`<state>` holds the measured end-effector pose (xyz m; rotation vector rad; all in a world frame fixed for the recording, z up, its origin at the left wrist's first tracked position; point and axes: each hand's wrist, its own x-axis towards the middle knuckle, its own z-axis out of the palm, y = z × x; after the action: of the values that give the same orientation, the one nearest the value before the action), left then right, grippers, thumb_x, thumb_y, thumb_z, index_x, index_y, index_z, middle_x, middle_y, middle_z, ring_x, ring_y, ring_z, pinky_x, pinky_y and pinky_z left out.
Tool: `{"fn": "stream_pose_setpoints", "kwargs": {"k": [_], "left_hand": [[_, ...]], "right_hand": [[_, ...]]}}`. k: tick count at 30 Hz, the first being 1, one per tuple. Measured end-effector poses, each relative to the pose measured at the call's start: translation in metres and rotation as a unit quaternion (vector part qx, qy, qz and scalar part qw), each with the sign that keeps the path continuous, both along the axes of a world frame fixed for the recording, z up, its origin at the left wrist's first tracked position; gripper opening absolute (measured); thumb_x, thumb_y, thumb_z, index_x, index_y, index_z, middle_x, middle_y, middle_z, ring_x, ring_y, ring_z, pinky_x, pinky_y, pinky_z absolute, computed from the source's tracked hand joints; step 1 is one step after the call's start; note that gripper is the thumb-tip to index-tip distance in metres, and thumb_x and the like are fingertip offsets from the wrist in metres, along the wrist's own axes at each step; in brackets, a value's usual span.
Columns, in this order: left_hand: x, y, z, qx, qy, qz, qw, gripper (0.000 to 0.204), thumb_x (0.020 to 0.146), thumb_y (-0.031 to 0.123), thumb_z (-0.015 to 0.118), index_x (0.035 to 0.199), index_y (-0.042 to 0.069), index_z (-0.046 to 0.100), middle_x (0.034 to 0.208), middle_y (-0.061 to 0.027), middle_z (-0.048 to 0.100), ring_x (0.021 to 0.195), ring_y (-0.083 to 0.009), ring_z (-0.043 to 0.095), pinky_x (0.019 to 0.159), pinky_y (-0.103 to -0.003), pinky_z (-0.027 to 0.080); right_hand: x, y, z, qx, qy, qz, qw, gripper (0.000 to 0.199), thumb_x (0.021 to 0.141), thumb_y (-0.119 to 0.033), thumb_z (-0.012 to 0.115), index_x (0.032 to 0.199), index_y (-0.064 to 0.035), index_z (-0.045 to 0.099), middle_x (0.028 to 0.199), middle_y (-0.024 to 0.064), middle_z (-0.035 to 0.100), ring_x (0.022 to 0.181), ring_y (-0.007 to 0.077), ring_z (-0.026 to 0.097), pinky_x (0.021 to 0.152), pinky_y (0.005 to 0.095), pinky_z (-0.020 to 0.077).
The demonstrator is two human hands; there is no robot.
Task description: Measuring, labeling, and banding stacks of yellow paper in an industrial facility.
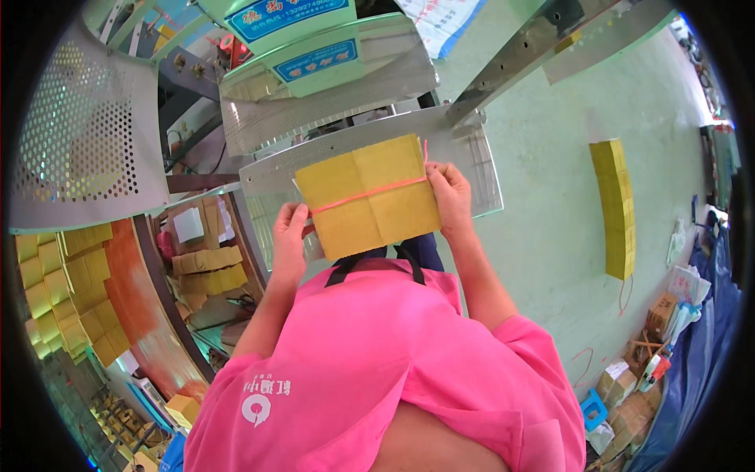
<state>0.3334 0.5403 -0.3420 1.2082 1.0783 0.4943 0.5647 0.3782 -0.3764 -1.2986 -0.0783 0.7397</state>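
Between my two hands is a flat yellow paper bundle [370, 220], rectangular, with a crease down its middle. A thin pink strap [370, 193] runs across it from side to side, and its loose end sticks up at the right edge. My left hand [290, 232] pinches the bundle's left edge near the strap. Gripping the right edge, with the thumb on top, is my right hand [451, 195]. The fingers beneath the bundle are hidden. Behind it lies the metal tabletop [464, 157] of a machine, partly covered by the bundle.
A green machine panel [314, 63] with blue labels stands beyond the tabletop. A perforated metal guard [86, 118] is at left. Stacked yellow bundles [79, 291] rest by a reddish-brown board [141, 291]. On the floor at right lies a row of yellow bundles [615, 208]; boxes [629, 417] sit farther down.
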Motion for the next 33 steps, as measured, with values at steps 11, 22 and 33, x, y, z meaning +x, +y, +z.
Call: {"fn": "stream_pose_setpoints", "kwargs": {"k": [11,22,33], "left_hand": [[0.021,0.013,-0.039,-0.162,-0.076,0.019,0.984,0.039,0.099,0.032,0.044,0.121,0.002,0.057,0.115,-0.0054,0.061,0.112,-0.0172,0.055,0.096,-0.035,0.044],[0.019,0.002,0.026,0.346,0.009,-0.166,0.923,0.056,0.102,0.031,0.039,0.146,-0.001,0.031,0.149,-0.0171,0.035,0.138,-0.0278,0.034,0.113,-0.039,0.026],[0.073,-0.03,0.082,0.591,0.192,-0.361,0.695,0.07,0.084,0.035,0.062,0.141,-0.002,0.042,0.152,-0.0193,0.032,0.144,-0.0339,0.026,0.116,-0.055,0.016]], "right_hand": [[0.025,0.022,0.012,-0.028,-0.02,0.123,0.992,0.029,0.098,-0.013,0.052,0.122,-0.001,0.061,0.111,0.0032,0.065,0.102,0.0104,0.058,0.09,0.0244,0.0453],[0.033,-0.009,0.028,-0.021,-0.131,0.056,0.99,0.037,0.097,-0.007,0.05,0.134,-0.0028,0.053,0.129,0.0088,0.058,0.118,0.0174,0.055,0.099,0.0295,0.0429],[0.003,0.029,0.106,-0.262,-0.706,0.246,0.61,0.057,0.087,-0.04,0.059,0.135,-0.0087,0.051,0.144,0.0105,0.046,0.138,0.0307,0.036,0.112,0.0548,0.0237]]}}
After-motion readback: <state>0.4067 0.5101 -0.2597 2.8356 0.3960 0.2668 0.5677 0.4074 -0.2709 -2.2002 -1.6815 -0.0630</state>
